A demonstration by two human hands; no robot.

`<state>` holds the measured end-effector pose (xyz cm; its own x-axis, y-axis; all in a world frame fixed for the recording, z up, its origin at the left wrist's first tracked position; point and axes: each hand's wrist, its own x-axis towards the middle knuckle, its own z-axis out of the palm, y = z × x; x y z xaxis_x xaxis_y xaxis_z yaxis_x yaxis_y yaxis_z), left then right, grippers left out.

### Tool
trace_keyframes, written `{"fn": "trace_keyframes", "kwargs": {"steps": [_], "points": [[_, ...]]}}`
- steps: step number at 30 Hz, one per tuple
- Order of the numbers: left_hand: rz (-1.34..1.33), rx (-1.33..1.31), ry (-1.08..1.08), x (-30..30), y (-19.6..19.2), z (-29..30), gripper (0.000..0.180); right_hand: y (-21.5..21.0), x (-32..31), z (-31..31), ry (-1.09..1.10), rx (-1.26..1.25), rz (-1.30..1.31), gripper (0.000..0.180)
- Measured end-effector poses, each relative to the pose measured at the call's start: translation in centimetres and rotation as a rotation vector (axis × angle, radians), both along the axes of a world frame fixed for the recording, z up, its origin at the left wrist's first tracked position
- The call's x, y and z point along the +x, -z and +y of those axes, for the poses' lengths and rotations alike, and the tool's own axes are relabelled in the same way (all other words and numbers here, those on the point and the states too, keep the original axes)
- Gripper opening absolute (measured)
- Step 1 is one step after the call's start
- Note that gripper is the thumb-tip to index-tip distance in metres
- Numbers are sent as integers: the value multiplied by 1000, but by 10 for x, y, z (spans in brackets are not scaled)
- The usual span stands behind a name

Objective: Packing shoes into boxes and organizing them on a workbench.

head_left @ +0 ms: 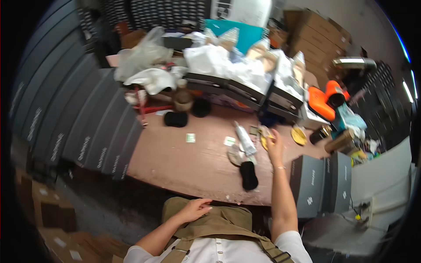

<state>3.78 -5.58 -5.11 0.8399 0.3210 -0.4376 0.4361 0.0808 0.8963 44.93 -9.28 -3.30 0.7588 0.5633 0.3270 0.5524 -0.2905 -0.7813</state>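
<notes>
My right hand (pixel 275 147) reaches over the table, fingers curled at a small yellow piece (pixel 264 141); blur hides its exact kind. Just left of it lies a white tube (pixel 245 139). A clear round dish or lid (pixel 235 155) sits beside the tube, and a black oval brush or sponge (pixel 248 176) lies nearer to me. To the right of that hand is a yellow round pad (pixel 298 136). My left hand (pixel 196 209) rests on the olive apron at my lap, its fingers stretched out and holding nothing.
Grey shoeboxes (pixel 87 127) stack high on the left; more grey boxes (pixel 315 184) stand at the right edge. Open boxes with white paper and pale pointed shoes (pixel 228 39) line the back. Black pads (pixel 176 119), a brown bottle (pixel 183 96) and orange items (pixel 321 104) lie about.
</notes>
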Motion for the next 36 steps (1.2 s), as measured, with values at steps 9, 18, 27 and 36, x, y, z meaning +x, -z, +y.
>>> {"fn": "trace_keyframes", "kwargs": {"steps": [9,18,27,36], "points": [[-381,623,142,-34,-34,-2,45,-373,-272,91,-844,351,-656,43],[-446,606,139,-58,-35,14,46,-609,-502,200,-481,595,-1779,51],[-509,600,143,-70,-11,27,44,-623,-566,218,-111,118,-1875,66],[-709,653,-386,-78,-120,42,49,-575,-319,137,-240,640,-1729,48]]}}
